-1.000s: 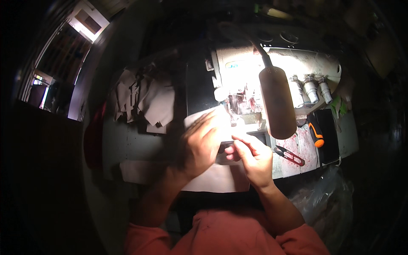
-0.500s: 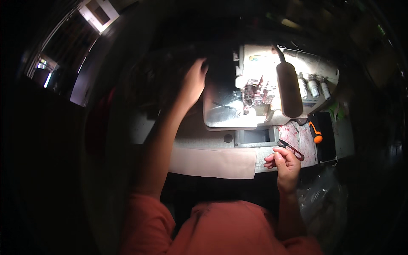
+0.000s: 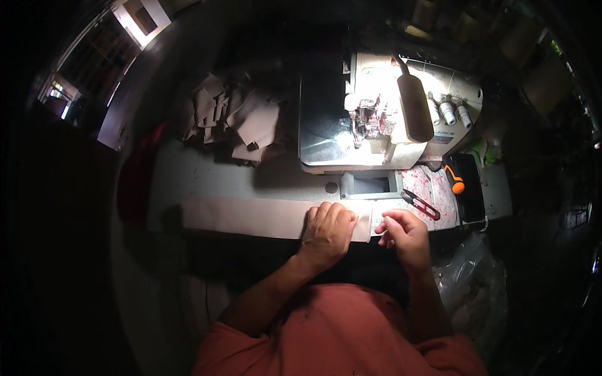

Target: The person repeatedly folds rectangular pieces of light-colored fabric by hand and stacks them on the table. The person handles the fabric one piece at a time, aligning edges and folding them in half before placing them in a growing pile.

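Note:
A long pale pink strip of cloth (image 3: 251, 218) lies along the table's front edge. My left hand (image 3: 328, 230) is closed over it near its right end, the fingers curled down onto the cloth. Just past that end is my right hand (image 3: 406, 237), its fingers loosely bent and a little apart, with nothing visible in them. Behind the hands stands a white sewing machine (image 3: 417, 155) under a bright light, with a dark shiny plate (image 3: 323, 128) at its left. Red-handled thread snips (image 3: 421, 205) lie just beyond my right hand.
A heap of pale cut pieces (image 3: 257, 125) sits at the back left of the table. On the right are an orange-and-black tool (image 3: 454, 180) and a dark flat object (image 3: 475, 199). A recessed tray (image 3: 343, 187) is set before the machine. A clear plastic bag (image 3: 473, 276) hangs at lower right.
My left hand has come back from beside the machine's plate onto the cloth strip. The right hand has shifted slightly toward the strip's end. The heap of cut pieces now shows clearly.

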`<state>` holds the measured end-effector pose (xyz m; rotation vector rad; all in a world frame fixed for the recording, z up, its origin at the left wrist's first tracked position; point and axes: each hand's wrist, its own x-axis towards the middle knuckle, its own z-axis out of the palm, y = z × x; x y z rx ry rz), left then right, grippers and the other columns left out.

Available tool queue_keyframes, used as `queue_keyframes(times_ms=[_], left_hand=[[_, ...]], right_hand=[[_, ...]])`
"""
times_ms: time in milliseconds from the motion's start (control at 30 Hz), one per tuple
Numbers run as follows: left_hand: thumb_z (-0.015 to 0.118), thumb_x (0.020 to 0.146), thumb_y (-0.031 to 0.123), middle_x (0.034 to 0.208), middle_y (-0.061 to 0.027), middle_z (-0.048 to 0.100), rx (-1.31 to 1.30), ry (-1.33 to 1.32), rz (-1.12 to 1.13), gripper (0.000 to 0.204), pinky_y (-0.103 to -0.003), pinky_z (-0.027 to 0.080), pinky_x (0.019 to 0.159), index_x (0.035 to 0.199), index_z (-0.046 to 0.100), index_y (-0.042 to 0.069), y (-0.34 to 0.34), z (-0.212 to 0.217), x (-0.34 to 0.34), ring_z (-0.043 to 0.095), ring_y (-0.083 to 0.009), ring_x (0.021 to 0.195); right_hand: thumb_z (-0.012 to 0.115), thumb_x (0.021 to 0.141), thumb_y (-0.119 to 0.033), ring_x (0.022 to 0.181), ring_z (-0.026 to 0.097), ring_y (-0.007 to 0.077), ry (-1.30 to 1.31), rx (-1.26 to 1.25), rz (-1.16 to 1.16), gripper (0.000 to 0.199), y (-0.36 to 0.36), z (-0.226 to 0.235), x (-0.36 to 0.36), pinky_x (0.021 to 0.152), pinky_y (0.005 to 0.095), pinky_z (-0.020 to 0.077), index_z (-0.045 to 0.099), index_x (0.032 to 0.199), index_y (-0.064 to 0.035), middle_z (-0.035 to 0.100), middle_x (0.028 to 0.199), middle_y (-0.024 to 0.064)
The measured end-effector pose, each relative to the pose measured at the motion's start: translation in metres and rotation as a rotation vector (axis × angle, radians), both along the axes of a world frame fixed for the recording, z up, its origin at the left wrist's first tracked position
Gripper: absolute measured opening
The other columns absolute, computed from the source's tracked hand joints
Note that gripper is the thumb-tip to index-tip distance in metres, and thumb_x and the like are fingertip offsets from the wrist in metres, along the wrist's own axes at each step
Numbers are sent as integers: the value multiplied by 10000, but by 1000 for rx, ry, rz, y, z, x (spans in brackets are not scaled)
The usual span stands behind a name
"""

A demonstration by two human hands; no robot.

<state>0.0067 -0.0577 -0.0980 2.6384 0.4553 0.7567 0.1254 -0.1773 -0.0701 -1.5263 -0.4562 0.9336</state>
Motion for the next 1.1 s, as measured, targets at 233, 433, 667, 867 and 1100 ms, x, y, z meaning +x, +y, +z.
queue_keyframes(times_ms=[233,433,667,867,1100], left_hand=[[521,731,80,741,-69,469,-122,-10,-20,62,-322,329,661,732,460,67,0,0,2,447,-226,740],[514,748,84,747,-96,483,-324,-257,-48,62,-339,361,651,754,459,57,6,-2,-7,459,-266,695],[426,850,295,966,-84,520,-1682,-587,-75,327,-336,387,770,1046,468,36,-1,8,-76,486,-212,881],[392,851,337,1127,-134,469,-1397,-1577,344,432,-353,340,904,1139,415,16,115,17,-150,420,-217,1063],[512,770,245,1257,-217,300,187,-49,139,540,-389,303,909,1187,338,-50,25,40,-59,357,-324,1112]], right_hand=[[481,814,-87,513,479,69,-81,25,-25,145,-1,13,3,471,175,380,527,900,20,567,692,56],[487,806,-115,540,486,60,-171,-67,269,122,22,9,-12,452,174,357,545,812,-8,555,667,41],[506,791,-108,605,494,101,-149,273,-58,109,43,43,-32,568,221,398,509,750,-7,520,655,35],[477,799,-71,577,502,64,186,244,-75,84,27,25,-10,541,171,402,522,834,-10,525,675,9],[468,825,-148,589,479,54,370,335,216,152,54,32,-34,540,184,391,518,807,-5,512,683,8]])
